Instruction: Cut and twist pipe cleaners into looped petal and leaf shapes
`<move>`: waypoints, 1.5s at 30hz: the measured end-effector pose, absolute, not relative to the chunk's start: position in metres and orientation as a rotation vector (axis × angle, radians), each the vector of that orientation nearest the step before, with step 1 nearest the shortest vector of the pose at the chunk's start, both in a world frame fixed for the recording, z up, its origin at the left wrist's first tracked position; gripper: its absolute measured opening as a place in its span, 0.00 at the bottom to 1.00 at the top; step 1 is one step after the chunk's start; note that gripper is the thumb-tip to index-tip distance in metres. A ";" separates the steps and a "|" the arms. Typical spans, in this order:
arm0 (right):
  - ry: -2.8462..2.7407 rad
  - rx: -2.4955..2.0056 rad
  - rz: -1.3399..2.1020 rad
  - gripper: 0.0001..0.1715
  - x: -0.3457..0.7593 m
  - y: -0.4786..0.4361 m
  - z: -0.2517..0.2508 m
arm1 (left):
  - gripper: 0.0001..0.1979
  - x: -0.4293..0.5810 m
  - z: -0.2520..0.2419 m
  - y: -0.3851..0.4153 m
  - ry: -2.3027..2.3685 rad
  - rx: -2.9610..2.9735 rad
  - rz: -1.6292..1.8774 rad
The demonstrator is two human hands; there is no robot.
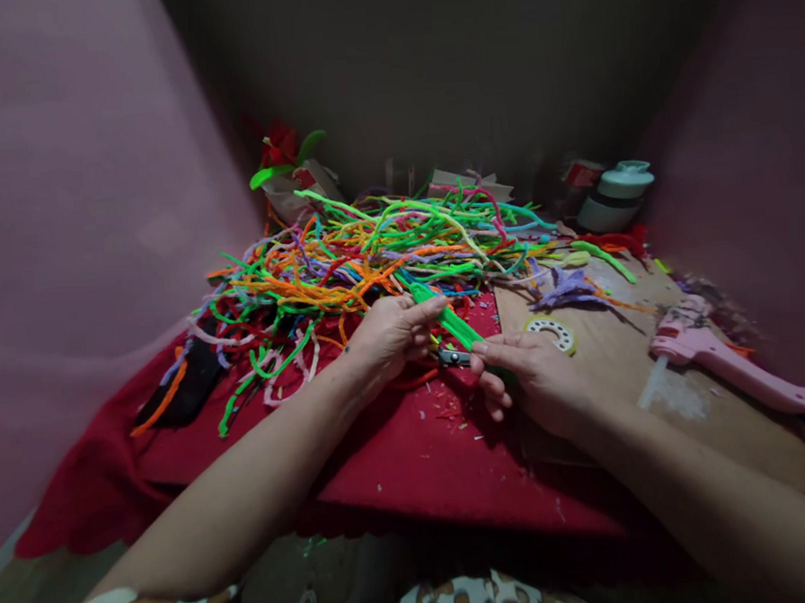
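A flat bundle of bright green pipe cleaners [459, 326] stretches slantwise between my two hands, above the red cloth. Its far end is pinched between the thumb and fingers of my left hand [394, 333]. At the near end, my right hand [528, 370] grips the bundle between thumb and forefinger, its other fingers curled below. Beneath the bundle, between the hands, a small tool with a dark metal pivot [454, 358] shows in part; the rest of it is hidden. Just beyond my hands lies a tangled heap of many-coloured pipe cleaners [347, 268].
To the right, a brown board [602, 390] bears a pink glue gun [729, 356], a tape roll [551, 333] and a purple fuzzy piece [567, 288]. A bottle with a teal lid [616, 196] stands behind. Scraps dot the red cloth [411, 463]. Pink walls flank both sides.
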State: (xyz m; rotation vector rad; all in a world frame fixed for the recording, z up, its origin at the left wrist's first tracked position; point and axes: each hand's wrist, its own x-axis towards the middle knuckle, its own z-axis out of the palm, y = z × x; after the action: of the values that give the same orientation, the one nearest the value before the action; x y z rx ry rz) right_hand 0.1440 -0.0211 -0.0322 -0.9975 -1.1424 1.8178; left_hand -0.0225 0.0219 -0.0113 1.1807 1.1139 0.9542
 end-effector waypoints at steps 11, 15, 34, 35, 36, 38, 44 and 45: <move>-1.332 -1.118 1.852 0.12 0.152 -0.018 -0.020 | 0.08 -0.029 0.005 0.010 0.742 2.930 0.670; -1.422 -1.129 1.922 0.10 0.156 -0.017 -0.016 | 0.07 -0.024 0.002 0.008 0.717 2.882 0.559; -1.044 -1.027 1.766 0.25 0.167 -0.003 -0.007 | 0.06 -0.028 0.003 0.003 0.959 2.739 0.968; -0.983 -1.017 1.758 0.25 0.166 -0.002 -0.006 | 0.06 -0.028 0.003 0.003 0.985 2.737 1.012; -0.943 -1.005 1.760 0.24 0.165 -0.002 -0.006 | 0.06 -0.028 0.003 0.003 1.002 2.742 1.051; -0.906 -0.971 1.758 0.23 0.163 -0.002 -0.006 | 0.06 -0.028 0.001 0.004 1.017 2.769 1.096; -0.896 -0.871 1.715 0.06 0.160 -0.006 -0.012 | 0.07 -0.027 -0.002 0.002 0.955 2.881 1.086; -0.899 -0.859 1.720 0.05 0.161 -0.006 -0.012 | 0.07 -0.027 -0.002 0.002 0.950 2.892 1.094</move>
State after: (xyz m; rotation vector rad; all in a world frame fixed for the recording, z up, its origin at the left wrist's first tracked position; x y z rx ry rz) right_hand 0.1608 -0.0061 -0.0119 -0.8589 -0.8994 1.7197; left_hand -0.0269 0.0016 -0.0020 2.8920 0.9504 1.0937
